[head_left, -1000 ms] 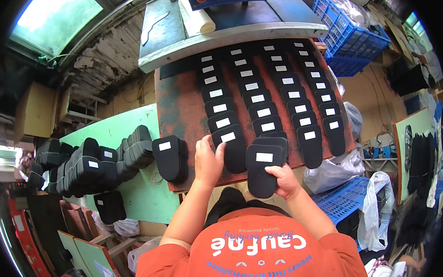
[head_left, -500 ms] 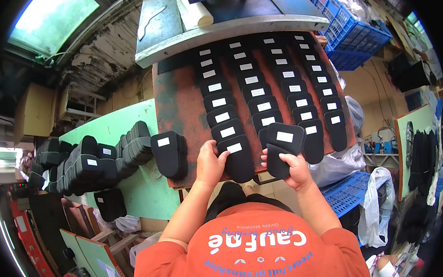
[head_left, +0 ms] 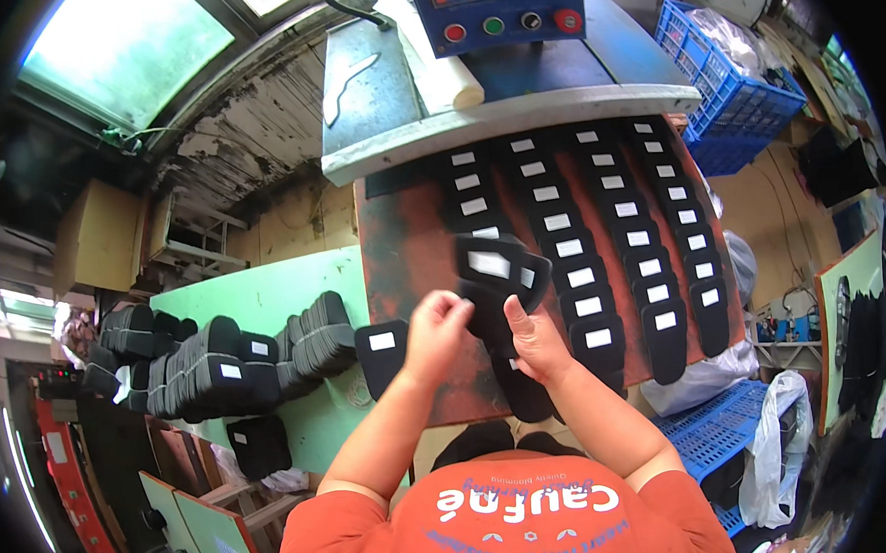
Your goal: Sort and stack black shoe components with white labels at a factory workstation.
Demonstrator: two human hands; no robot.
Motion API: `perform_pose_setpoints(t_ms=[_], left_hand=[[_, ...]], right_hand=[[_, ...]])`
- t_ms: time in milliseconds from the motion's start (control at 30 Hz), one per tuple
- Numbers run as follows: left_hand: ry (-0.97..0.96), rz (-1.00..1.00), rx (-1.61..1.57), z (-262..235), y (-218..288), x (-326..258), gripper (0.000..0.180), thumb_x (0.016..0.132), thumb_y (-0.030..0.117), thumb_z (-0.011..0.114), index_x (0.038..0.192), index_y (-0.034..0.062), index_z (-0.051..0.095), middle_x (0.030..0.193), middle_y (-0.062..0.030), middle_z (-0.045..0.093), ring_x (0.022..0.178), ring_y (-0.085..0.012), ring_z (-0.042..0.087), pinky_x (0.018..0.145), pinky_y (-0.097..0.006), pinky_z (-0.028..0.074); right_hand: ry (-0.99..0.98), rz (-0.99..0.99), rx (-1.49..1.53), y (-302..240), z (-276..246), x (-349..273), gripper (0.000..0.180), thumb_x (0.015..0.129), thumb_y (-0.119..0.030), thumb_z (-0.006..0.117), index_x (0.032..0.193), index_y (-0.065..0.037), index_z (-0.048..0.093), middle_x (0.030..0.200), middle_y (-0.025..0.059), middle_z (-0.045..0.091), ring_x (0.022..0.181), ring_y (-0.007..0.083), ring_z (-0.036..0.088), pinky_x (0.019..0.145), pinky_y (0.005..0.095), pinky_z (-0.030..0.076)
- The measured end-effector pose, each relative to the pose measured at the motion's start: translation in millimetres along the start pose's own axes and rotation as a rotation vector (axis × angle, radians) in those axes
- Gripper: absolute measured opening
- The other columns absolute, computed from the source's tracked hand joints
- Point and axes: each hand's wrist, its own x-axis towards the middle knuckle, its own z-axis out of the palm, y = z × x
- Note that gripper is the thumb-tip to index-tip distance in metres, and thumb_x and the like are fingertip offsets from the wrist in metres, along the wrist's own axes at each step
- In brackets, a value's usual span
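Note:
In my right hand point(head_left: 538, 344) is a small bunch of black pads point(head_left: 502, 263), rounded at the ends and bearing white labels. My thumb lies over their right side, and the pads fan apart at the top, slightly blurred. At their left edge my left hand point(head_left: 436, 335) is closed, its thumb and fingertips pinching the edge of a pad. Beneath both hands, the front pad point(head_left: 529, 394) of the leftmost column pokes out past the table's near edge. To the right, overlapping columns of like pads point(head_left: 596, 337) cover the reddish-brown table point(head_left: 401, 249).
A pile of pads point(head_left: 382, 350) sits at the table's left corner. Bundled pads point(head_left: 222, 368) crowd the green board point(head_left: 273, 275) on the left. Beyond the table stands a machine with a blue control box point(head_left: 494, 8). Blue crates point(head_left: 728, 71) are at right.
My right hand has carried its pads left, over the leftmost column, where they now fan out. My left hand has gone from that column's front pad to the held pads. The view has shifted.

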Motion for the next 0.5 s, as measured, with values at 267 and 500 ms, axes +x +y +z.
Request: perform_pose_setpoints(t_ms=[267, 500], left_hand=[[0.238, -0.136, 0.158, -98.3, 1.4, 169.5, 0.013, 0.083, 0.013, 0.063, 0.085, 0.0008, 0.059, 0.061, 0.001, 0.049, 0.049, -0.007, 0.043, 0.042, -0.022, 0.033], [0.183, -0.186, 0.419, -100.1, 12.1, 191.5, 0.015, 0.081, 0.013, 0.065, 0.085, -0.0004, 0.059, 0.06, -0.0013, 0.052, 0.045, -0.0086, 0.044, 0.041, -0.024, 0.035]], right_hand=[[0.072, 0.112, 0.086, -4.6, 22.3, 35.9, 0.02, 0.093, -0.008, 0.044, 0.111, 0.0, 0.05, 0.097, 0.0129, 0.06, 0.085, 0.0208, 0.061, 0.073, 0.0348, 0.055], [0.077, 0.136, 0.069, 3.1, 27.7, 50.0, 0.021, 0.091, -0.006, 0.045, 0.111, 0.0, 0.051, 0.098, 0.0131, 0.06, 0.086, 0.0215, 0.061, 0.073, 0.0358, 0.055]])
